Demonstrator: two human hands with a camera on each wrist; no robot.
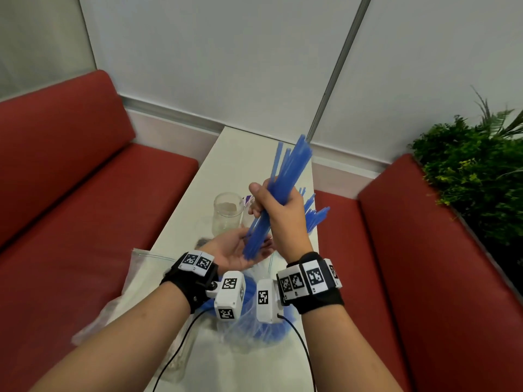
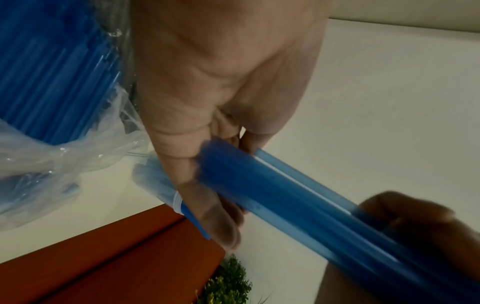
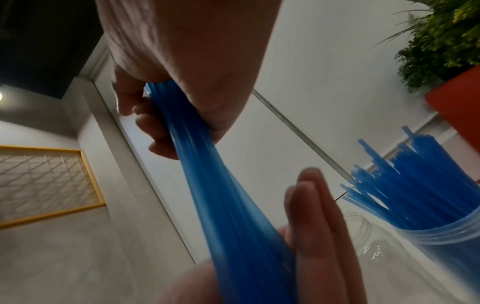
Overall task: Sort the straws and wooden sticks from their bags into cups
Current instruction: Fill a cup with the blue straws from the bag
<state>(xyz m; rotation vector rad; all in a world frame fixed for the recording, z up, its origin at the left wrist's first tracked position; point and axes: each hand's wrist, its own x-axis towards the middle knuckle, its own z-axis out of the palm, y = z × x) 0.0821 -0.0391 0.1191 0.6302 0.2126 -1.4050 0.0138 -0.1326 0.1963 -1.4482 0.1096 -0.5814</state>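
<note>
Right hand [image 1: 278, 210] clenched around blue straws [image 1: 285, 176], lower ends resting in flat, relaxed left hand [image 1: 240, 250], above white table [image 1: 226, 171].

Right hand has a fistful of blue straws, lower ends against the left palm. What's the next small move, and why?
Probably tap the bundle of blue straws on the open left hand to even the ends, since the tops fan unevenly above the right hand. Then carry it right to the cup of straws, which already holds blue ones; the clear jar beside it looks empty.
</note>
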